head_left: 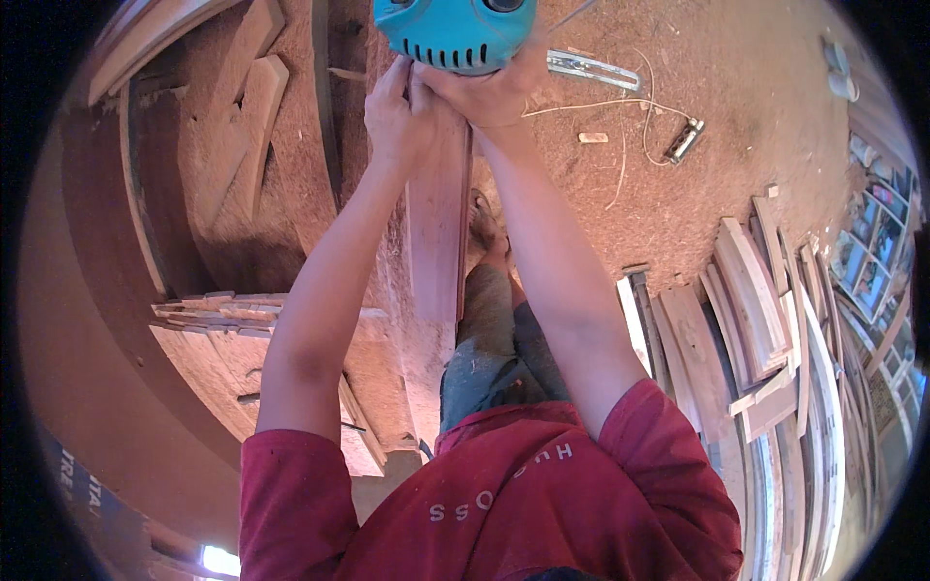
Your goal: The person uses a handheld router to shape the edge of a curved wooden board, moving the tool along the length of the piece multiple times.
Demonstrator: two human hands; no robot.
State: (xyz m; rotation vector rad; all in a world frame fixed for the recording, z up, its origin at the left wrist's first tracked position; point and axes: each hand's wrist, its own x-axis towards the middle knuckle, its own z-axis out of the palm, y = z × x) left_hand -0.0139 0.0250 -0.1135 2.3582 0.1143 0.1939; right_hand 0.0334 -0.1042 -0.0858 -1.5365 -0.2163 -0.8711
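Observation:
A teal power tool [463, 37] with dark vent slots is at the top middle, its upper part cut off by the picture's edge. Directly under it lies a long reddish-brown wooden board [438, 223], which runs back toward my body. My left hand [392, 111] is closed at the tool's lower left side, beside the board's edge. On the other side, my right hand [492, 92] wraps round the tool's lower right. The tool's underside and some fingertips are hidden, so its exact kind cannot be told.
A cable runs across the sawdust-covered floor [572, 174] to a power strip [685, 141]. Nearby lies a slotted metal piece [593, 70]. Stacked wood strips [746, 300] stand at the right. Curved wood pieces [262, 126] and stacked boards [208, 353] are at the left.

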